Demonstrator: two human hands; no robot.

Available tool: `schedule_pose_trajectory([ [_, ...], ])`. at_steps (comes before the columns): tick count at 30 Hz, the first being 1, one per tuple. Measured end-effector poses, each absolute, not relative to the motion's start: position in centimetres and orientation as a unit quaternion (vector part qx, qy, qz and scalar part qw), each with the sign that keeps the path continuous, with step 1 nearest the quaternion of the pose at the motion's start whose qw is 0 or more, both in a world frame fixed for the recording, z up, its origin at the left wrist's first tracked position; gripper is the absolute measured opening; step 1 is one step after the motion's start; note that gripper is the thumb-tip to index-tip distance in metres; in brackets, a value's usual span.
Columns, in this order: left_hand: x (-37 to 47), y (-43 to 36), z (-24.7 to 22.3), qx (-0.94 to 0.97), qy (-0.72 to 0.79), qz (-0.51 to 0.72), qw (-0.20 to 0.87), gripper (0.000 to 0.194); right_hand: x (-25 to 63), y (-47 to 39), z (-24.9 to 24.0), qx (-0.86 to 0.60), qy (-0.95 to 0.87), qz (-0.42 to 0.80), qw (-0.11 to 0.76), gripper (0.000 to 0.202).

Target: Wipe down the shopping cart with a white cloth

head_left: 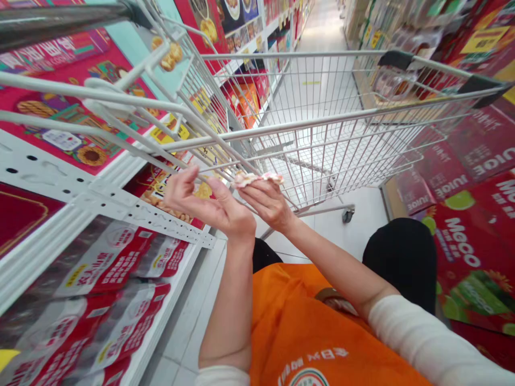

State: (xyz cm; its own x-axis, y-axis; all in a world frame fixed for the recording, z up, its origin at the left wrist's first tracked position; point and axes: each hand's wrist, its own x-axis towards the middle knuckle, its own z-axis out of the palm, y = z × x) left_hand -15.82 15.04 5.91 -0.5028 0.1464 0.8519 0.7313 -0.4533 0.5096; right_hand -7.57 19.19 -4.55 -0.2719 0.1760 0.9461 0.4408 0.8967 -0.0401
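My right hand (267, 206) is closed round a crumpled white and pink cloth (257, 179), held against or just in front of the side of a wire shopping cart (322, 120). Whether the cloth touches the wires I cannot tell. Beside it, my left hand (213, 206) is turned palm up with bent fingers spread apart and nothing seen in them. It is close to the cart's lower grey bars and the shelf edge. The cart's dark handle (64, 21) crosses the upper left corner.
On the left, a white metal shelf (161, 300) holds red-labelled bottle packs (100, 252). Red drink cartons (475, 241) are stacked at the right. A cart wheel (348, 215) rests on the tiled floor, and my black-clad knee (402, 262) is close to the cartons.
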Motion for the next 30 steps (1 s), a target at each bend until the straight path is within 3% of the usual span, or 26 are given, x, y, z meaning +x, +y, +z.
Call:
schedule_pose_trajectory([
  [5,-14.5,15.7,6.3,-0.668,-0.434,-0.563,0.220,0.020,-5.6,18.9,-6.2,-0.195,-0.768,-0.063,0.606,0.028],
  [10,-13.1,17.1,6.3,-0.745,-0.464,-0.450,0.164,0.049,-3.0,21.4,-5.1,-0.212,-0.750,-0.042,0.626,0.028],
  [13,-12.3,17.2,6.3,-0.755,-0.463,-0.443,0.137,0.076,-2.0,23.4,-3.9,-0.211,-0.762,-0.122,0.600,0.029],
  [16,-12.0,17.2,6.2,-0.762,-0.456,-0.446,0.113,0.089,-1.4,24.0,-4.1,-0.192,-0.770,-0.157,0.588,0.029],
  [24,-11.8,17.6,6.1,-0.711,-0.496,-0.495,0.054,0.099,-0.5,21.8,-7.3,-0.213,-0.773,-0.018,0.597,0.041],
  [30,-11.0,17.4,6.1,-0.719,-0.493,-0.484,0.081,0.091,1.5,21.2,-5.2,-0.212,-0.777,-0.052,0.590,0.039],
])
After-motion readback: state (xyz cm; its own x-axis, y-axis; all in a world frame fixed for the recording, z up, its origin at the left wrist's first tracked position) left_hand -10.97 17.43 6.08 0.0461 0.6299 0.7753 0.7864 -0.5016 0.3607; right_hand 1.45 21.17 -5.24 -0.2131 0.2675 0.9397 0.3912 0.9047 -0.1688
